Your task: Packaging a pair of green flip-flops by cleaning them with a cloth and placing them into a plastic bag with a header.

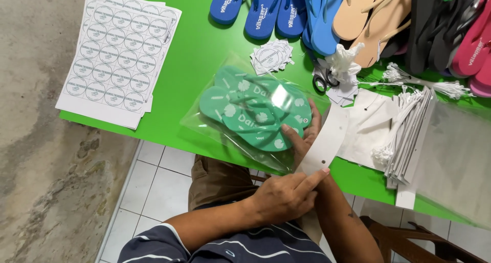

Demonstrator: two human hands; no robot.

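Observation:
A pair of green flip-flops with white leaf prints lies inside a clear plastic bag on the green table, near its front edge. My right hand grips the bag's open end, thumb on the sandal heels. A white card strip curves over that end of the bag. My left hand pinches the strip's lower end just off the table edge, forefinger stretched along it.
Sheets of round stickers lie at the table's left. Cut stickers, scissors and white tag fasteners sit behind the bag. Blue, beige, black and pink flip-flops line the back. Clear bags lie at right.

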